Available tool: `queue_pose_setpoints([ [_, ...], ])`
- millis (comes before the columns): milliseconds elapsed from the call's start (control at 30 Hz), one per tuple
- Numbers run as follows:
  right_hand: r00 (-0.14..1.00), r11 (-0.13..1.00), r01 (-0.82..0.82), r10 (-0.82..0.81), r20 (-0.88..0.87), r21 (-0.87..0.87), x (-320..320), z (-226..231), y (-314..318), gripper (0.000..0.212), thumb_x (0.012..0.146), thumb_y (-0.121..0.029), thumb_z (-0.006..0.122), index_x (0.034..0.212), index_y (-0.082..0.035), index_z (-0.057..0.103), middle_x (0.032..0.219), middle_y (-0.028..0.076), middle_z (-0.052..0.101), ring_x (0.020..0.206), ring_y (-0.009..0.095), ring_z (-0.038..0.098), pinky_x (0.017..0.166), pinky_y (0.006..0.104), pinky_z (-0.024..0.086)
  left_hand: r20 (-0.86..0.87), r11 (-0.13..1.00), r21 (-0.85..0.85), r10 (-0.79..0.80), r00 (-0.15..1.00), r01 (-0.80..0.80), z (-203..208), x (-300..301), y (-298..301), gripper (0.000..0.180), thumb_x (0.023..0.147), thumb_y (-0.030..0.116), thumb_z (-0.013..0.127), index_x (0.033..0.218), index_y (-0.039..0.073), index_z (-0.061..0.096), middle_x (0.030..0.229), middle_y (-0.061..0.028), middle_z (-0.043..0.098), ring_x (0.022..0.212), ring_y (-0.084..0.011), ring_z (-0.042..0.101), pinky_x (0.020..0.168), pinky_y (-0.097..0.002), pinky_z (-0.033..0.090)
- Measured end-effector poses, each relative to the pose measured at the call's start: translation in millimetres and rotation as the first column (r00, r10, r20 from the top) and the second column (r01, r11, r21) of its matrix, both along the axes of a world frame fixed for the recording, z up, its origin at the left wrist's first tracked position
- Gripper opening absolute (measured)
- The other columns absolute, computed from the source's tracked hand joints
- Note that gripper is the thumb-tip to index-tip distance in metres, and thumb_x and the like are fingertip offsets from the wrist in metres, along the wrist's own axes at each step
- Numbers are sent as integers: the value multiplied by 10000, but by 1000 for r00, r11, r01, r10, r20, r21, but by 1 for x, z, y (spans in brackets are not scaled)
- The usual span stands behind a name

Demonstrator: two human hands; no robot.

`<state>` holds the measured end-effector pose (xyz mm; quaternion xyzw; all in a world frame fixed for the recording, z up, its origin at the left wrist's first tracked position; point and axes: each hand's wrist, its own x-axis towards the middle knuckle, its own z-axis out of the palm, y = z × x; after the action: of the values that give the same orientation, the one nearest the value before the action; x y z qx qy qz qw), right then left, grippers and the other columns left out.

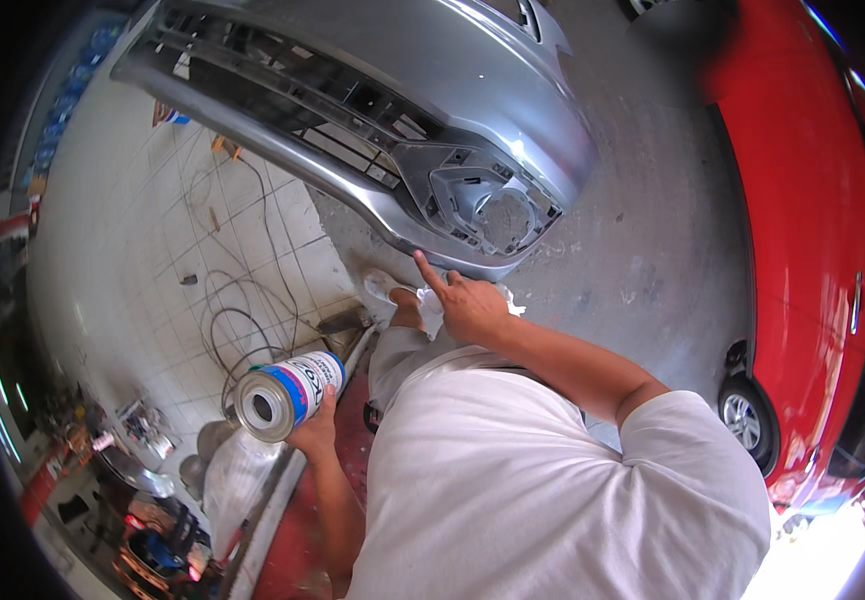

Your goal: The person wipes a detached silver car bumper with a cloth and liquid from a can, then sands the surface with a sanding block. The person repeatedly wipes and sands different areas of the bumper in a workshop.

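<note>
My left hand is wrapped round a blue, white and pink-labelled metal can, tilted so its lid end with a round dark opening shows. My right hand stretches its index finger to the lower edge of a grey car bumper; contact at the fingertip is hard to judge. The other fingers curl around what looks like a crumpled white cloth, mostly hidden under the hand. Close to that finger is the bumper's round lamp opening.
A red car stands along the right. Hoses and cables trail over the white tiled floor at left. Tools and odds and ends crowd the lower left, beside a clear plastic-wrapped item. Blue bottles line the far left.
</note>
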<state>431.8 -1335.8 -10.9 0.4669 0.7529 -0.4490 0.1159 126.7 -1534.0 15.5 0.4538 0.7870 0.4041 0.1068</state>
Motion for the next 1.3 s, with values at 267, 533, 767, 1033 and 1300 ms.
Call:
queue_pose_setpoints([
  [267,897,898,439,-439,46,16,-71,-26,-15,1105,820,-149,649,1640,19,-72,1082,285,692,919,443,715,814,520,570,72,974,-52,-216,974,220,8,-116,121,850,711,107,942,1413,-47,490,1346,-194,643,1181,-277,683,1025,-414,563],
  [533,673,674,738,-734,90,-16,-149,0,-3,1103,835,-210,658,1612,76,-70,1035,334,708,936,497,700,900,544,547,314,957,14,-280,907,291,18,-218,180,892,691,118,951,1431,-21,472,1363,-171,620,1217,-288,658,1052,-422,544],
  [767,630,687,727,-679,-377,-23,-184,1,19,658,850,-187,747,1466,-54,557,1104,220,738,1045,357,716,959,405,546,197,881,103,-473,859,461,23,-266,197,820,694,81,940,1394,2,521,1291,-142,646,1160,-247,676,988,-390,587],
  [1033,226,716,320,-694,-684,-621,-330,67,129,463,951,-76,729,1388,-6,596,1210,36,670,1127,136,606,1039,289,445,450,818,-76,-482,752,570,52,-309,174,893,597,255,988,1351,40,563,1233,-117,660,1141,-245,666,1002,-395,535],
  [1300,398,738,-127,-574,-716,-663,-473,95,225,478,932,-38,675,1399,7,584,1222,46,670,1145,144,609,1031,307,454,81,841,-52,-534,842,538,69,-372,232,933,562,316,1000,1357,67,578,1319,-130,617,1281,-302,581,1102,-435,490],
])
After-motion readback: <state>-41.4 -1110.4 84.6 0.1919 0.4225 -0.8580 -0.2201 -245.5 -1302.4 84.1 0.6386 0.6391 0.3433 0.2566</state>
